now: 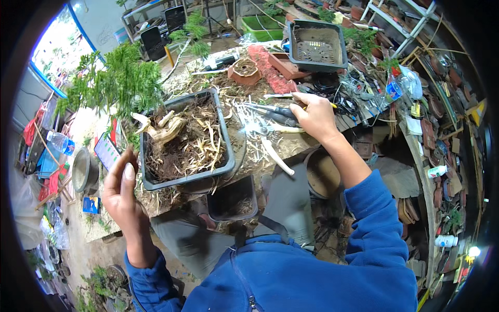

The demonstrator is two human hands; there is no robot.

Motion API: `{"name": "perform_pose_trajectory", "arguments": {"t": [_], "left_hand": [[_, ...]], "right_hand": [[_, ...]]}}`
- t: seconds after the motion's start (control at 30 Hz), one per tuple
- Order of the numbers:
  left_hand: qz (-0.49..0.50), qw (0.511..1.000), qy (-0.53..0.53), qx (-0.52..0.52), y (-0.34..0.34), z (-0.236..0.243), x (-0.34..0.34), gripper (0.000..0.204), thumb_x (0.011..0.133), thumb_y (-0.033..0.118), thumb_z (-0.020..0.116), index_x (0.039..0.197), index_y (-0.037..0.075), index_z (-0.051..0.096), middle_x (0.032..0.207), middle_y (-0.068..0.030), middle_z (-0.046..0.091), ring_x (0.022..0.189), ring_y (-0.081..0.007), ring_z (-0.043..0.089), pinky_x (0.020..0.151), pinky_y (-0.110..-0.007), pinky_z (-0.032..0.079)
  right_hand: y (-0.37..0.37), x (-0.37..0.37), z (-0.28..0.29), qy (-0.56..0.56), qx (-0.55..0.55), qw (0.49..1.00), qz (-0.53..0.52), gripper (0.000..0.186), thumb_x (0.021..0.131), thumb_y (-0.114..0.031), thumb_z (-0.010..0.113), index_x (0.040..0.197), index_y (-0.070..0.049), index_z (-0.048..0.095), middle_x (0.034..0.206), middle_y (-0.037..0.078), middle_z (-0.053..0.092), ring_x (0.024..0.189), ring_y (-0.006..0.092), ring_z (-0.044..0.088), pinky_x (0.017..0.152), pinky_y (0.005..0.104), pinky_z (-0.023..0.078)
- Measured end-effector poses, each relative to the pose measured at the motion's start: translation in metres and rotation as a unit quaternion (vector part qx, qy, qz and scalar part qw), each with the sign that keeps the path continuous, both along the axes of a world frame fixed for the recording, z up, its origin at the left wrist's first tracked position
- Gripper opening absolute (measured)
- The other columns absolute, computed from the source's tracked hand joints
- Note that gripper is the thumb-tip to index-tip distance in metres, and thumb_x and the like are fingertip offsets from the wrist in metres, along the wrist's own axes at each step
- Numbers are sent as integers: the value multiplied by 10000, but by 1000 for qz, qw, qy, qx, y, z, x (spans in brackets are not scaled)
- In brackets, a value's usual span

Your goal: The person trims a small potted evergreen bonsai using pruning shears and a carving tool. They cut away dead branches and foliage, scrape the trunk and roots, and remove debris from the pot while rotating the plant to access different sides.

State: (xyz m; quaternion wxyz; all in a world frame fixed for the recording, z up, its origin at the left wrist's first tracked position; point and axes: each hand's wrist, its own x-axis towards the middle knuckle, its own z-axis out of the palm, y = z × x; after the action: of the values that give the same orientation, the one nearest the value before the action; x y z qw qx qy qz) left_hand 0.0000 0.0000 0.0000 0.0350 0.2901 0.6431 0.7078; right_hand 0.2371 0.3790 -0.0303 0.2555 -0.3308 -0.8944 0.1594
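Note:
A black plastic pot on the worktable holds soil, pale root pieces and a gnarled trunk with feathery green foliage. My left hand is beside the pot's left edge, fingers loosely bent and apart, holding nothing visible, near an upright phone. My right hand is right of the pot, fingers closed on a black-handled tool among other metal tools. Below these lie pale shavings and a pale curved length of root or wood.
Behind are a terracotta pot, a large black pot and a green tub. Cables and clutter crowd the right. A metal bowl and water bottle are left, a black container below the table edge.

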Motion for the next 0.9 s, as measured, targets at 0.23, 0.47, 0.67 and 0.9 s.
{"name": "perform_pose_trajectory", "arguments": {"t": [0.23, 0.47, 0.67, 0.9], "left_hand": [[1, 998, 43, 43, 38, 36, -10, 345, 1039, 127, 642, 1303, -94, 655, 1281, -207, 706, 1185, -272, 693, 1069, -410, 536], [45, 998, 50, 15, 38, 35, -18, 329, 1052, 155, 631, 1264, -96, 649, 1170, -248, 740, 1067, -304, 747, 948, -407, 609], [35, 998, 40, 27, 46, 27, -15, 389, 1085, 203, 571, 1356, -77, 567, 1173, -260, 723, 1044, -311, 752, 943, -434, 616], [20, 1000, 0, -6, 42, 21, -4, 444, 1083, 181, 566, 1451, -61, 514, 1304, -220, 682, 1140, -299, 709, 1043, -435, 548]], "right_hand": [[9, -32, -17, -48, 112, 986, 115, 291, 880, -197, 736, 1134, -57, 764, 1057, 169, 760, 1004, 371, 708, 913, 453, 556], [18, -49, -15, -139, 60, 975, 165, 218, 916, -137, 670, 1089, -55, 771, 1008, 185, 752, 989, 380, 702, 898, 474, 548], [11, -50, -33, -61, 179, 972, 142, 232, 937, -72, 629, 1147, -61, 729, 1001, 171, 734, 962, 363, 692, 853, 474, 540], [-28, -40, 18, 299, -480, 814, 136, 421, 1082, -122, 524, 1477, 19, 548, 917, -3, 630, 732, 53, 582, 625, 227, 484]]}}
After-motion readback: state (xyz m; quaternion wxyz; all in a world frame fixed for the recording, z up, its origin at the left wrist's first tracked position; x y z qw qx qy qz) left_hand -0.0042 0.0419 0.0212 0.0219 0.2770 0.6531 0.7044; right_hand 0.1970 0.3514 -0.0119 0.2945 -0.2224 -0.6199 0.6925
